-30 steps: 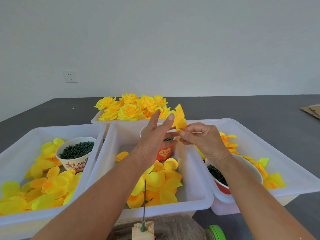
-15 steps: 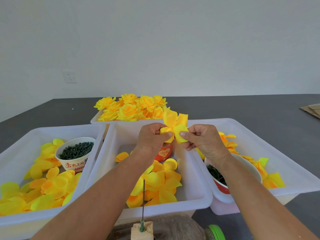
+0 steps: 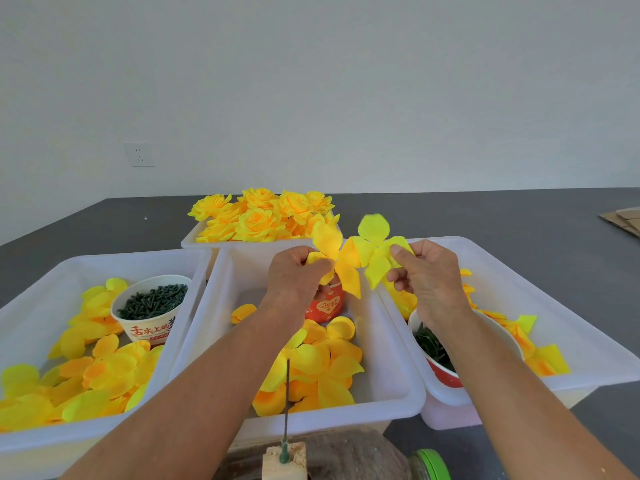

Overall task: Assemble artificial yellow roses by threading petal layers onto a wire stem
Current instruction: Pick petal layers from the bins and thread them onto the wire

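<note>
My left hand [image 3: 294, 275] pinches an orange-yellow petal layer [image 3: 341, 259] above the middle bin. To its right, my right hand [image 3: 427, 275] pinches a paler lemon-yellow petal layer [image 3: 372, 247]. The two layers are held apart, their inner petals just touching or overlapping. A thin dark wire stem [image 3: 286, 393] stands upright in a small wooden block [image 3: 284, 462] at the bottom centre, bare, below my forearms. Finished yellow roses [image 3: 259, 220] fill the far bin.
Three white bins sit in a row: left bin [image 3: 41, 271] with loose petals and a paper cup of dark green pieces [image 3: 152, 301], middle bin [image 3: 391, 400] with petals and a red cup [image 3: 327, 304], right bin [image 3: 519, 271] with petals and a bowl [image 3: 446, 362]. A green-capped jar [image 3: 429, 465] lies near the block.
My hands held a bunched cluster of petals together half a second ago; now they have drawn apart, separating it into two layers, one in each hand.
</note>
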Tool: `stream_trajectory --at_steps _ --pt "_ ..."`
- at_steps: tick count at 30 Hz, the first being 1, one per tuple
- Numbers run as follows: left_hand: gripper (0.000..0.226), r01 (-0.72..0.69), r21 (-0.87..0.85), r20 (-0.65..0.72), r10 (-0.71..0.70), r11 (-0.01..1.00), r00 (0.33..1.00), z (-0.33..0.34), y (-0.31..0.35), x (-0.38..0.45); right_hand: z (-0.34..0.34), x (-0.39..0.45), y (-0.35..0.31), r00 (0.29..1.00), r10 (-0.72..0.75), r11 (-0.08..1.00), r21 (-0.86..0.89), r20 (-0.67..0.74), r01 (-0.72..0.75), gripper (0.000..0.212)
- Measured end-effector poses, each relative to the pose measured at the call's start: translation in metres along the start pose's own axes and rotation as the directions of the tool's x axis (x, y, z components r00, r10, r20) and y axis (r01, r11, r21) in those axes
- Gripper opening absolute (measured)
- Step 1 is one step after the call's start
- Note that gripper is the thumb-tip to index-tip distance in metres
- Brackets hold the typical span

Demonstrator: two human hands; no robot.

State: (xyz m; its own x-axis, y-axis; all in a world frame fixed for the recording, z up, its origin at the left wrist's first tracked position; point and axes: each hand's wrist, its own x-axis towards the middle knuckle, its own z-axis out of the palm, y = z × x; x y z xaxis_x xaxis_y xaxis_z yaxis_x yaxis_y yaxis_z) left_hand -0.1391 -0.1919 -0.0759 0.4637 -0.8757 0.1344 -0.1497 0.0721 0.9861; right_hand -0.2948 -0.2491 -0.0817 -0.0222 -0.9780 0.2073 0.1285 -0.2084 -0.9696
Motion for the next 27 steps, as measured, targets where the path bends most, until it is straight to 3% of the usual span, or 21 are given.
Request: stream_trajectory --at_steps 7,13,17,21,27 --pt "0.015 0.038 -0.07 -0.053 -0.042 0.997 0.998 -0.003 0.002 0.001 -0.008 0.007 0.001 0.964 0.039 0.998 0.061 -0.263 -0.024 0.008" --pt "0.013 0.04 -0.07 -0.051 -0.044 0.997 0.998 -0.002 0.003 0.0 -0.012 0.01 0.002 0.917 -0.075 0.993 -0.116 -0.392 0.032 0.012" --pt "0.013 0.026 -0.073 -0.033 -0.029 0.997 0.999 -0.002 0.003 0.0 -0.016 0.01 0.001 0.89 -0.198 0.948 -0.31 -0.411 0.068 0.013" --pt "0.015 0.028 -0.091 0.014 -0.027 0.995 1.0 -0.001 0.003 -0.003 -0.015 0.007 -0.001 0.85 -0.376 0.811 -0.574 -0.37 0.109 0.013" --pt "0.017 0.051 -0.136 0.084 -0.04 0.989 0.996 0.0 0.004 -0.005 -0.016 0.005 -0.001 0.819 -0.478 0.697 -0.704 -0.316 0.135 0.026"
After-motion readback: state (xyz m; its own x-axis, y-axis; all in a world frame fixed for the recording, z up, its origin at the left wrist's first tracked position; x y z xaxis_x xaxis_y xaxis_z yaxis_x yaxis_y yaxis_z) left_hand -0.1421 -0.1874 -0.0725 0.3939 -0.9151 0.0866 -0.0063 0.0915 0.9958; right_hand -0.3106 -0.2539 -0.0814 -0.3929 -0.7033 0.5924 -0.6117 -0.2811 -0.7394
